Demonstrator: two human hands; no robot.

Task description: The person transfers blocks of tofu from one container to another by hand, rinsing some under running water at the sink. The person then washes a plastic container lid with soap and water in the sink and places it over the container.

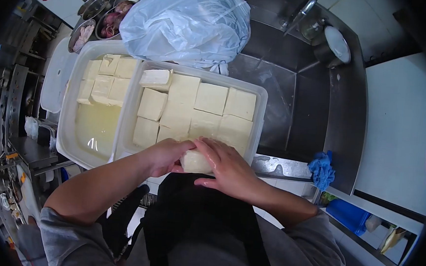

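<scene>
A pale block of tofu (197,163) is held between my two hands, close to my dark apron. My left hand (166,155) grips its left side, with the fingers partly hidden. Over the top and right side curls my right hand (226,169), thumb below. Just beyond them is a white plastic tub (260,117) packed with similar tofu blocks (211,98), one of them tipped up at the far left corner. A second tub (66,123) on the left has several blocks at its far end and yellowish liquid (97,122) in front.
A large bluish plastic bag (186,25) lies behind the tubs. Metal bowls (82,36) with food stand at the far left. To the right are a steel sink (269,102), a faucet (303,13), a pot (335,47) and a crumpled blue cloth (322,170).
</scene>
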